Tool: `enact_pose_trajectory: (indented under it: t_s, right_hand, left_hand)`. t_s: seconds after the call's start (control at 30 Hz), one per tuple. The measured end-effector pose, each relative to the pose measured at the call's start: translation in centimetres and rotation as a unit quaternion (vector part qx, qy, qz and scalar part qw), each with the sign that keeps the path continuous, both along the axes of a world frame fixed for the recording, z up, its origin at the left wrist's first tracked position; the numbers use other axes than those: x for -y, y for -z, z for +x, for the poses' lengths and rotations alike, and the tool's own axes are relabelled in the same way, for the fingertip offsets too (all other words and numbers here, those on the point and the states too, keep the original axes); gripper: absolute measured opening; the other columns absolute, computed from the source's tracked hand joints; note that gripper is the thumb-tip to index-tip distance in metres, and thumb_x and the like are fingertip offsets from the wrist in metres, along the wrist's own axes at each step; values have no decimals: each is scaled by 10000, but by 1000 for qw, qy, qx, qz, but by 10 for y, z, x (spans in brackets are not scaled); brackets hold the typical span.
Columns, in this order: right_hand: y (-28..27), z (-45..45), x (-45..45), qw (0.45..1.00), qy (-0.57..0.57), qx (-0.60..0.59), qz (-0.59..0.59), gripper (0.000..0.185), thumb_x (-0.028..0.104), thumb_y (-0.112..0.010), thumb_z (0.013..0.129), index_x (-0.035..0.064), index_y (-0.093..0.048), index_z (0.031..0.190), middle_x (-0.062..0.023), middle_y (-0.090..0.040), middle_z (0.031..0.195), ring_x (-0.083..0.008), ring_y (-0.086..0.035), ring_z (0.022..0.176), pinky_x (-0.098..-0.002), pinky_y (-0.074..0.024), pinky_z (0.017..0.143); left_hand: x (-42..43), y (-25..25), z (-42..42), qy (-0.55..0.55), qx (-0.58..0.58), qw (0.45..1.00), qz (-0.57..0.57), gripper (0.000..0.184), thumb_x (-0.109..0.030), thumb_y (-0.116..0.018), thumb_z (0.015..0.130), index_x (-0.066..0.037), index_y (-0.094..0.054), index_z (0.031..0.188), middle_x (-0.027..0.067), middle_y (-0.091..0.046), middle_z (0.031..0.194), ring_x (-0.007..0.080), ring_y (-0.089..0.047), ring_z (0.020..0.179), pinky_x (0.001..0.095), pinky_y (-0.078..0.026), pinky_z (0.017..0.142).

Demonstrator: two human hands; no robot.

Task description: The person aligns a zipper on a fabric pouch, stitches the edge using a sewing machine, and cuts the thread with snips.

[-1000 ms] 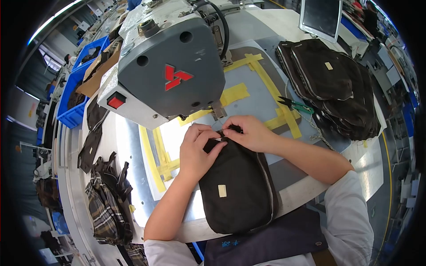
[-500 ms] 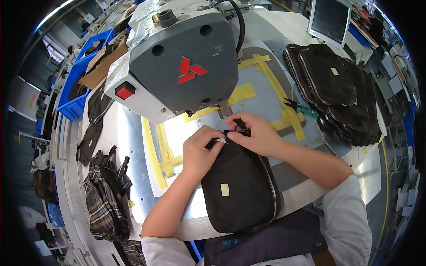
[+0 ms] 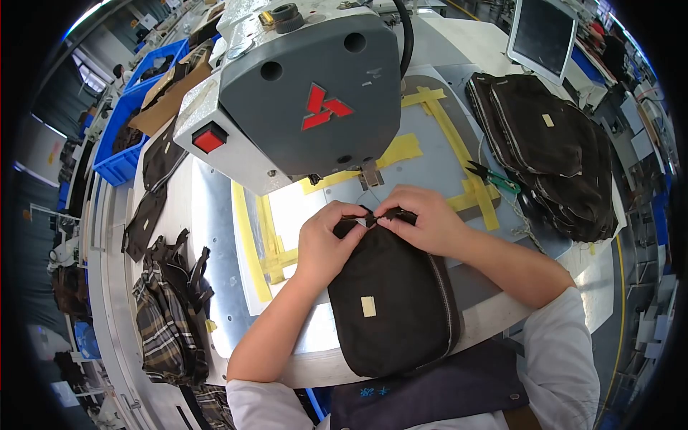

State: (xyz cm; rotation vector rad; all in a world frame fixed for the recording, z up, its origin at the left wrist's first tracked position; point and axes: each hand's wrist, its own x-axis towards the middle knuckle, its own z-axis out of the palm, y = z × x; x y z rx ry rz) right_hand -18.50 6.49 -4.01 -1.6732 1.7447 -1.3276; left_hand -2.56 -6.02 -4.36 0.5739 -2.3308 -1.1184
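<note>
A dark brown fabric bag (image 3: 401, 308) lies along the table's front edge, a small cream patch on its face and a zipper down its right side. At its top end my left hand (image 3: 324, 240) is closed, thumb and fingers pinching dark fabric beside a small whitish tip. Close by on the right, my right hand (image 3: 428, 218) is also closed, gripping a short dark fabric strip that joins the bag's top. The fingertips nearly meet. Just beyond them is the metal foot (image 3: 370, 176) of a grey sewing machine (image 3: 308, 107), with thread hanging below it.
Yellow tape (image 3: 450, 136) marks the work plate. To the right lie green-handled thread snips (image 3: 502, 179) and a stack of dark bags (image 3: 548, 143). A plaid bag (image 3: 168, 322) rests at left, near blue bins (image 3: 118, 168). A screen (image 3: 542, 36) stands at the back.
My right hand's fingers have come down and pulled the dark strip out to the right, level with the bag's top. My left hand keeps its pinch. The view has shifted slightly.
</note>
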Motion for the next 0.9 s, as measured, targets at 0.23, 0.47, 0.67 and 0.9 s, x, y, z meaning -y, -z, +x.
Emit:
enact_pose_trajectory:
  t_s: [0.23, 0.47, 0.67, 0.9]
  right_hand:
    - [0, -4, 1, 999, 3, -47, 7, 141, 87, -682, 799, 29, -640, 920, -86, -636, 857, -211, -611, 773, -320, -470, 674]
    - [-3, -9, 8, 979, -23, 157, 127, 258, 240, -635, 859, -9, -636, 926, -89, -646, 813, -154, -576, 727, -315, -455, 659]
    - [7, -13, 9, 946, -34, 248, 206, 252, 243, -615, 893, -7, -635, 872, -8, -586, 741, -61, -492, 712, -258, -419, 641]
    - [5, -10, 4, 962, -20, 235, 137, 241, 224, -633, 852, -16, -638, 829, -51, -613, 707, -85, -526, 683, -273, -434, 624]
  left_hand:
    - [-1, 5, -4, 14, -61, 981, -184, 186, -70, -752, 692, -102, -671, 857, 26, -640, 806, 225, -635, 678, 303, -503, 581]
    - [-6, -3, -4, 36, -67, 988, -132, 161, -73, -748, 723, -66, -665, 860, 38, -602, 817, 209, -612, 697, 293, -495, 622]
    - [-3, -6, -5, 86, -58, 995, -12, 129, -73, -708, 785, -22, -653, 889, 90, -598, 859, 221, -599, 843, 301, -466, 793]
    - [-1, -5, -1, 27, 55, 990, 129, 138, -86, -706, 793, -17, -649, 899, 85, -639, 941, 208, -619, 819, 281, -481, 735]
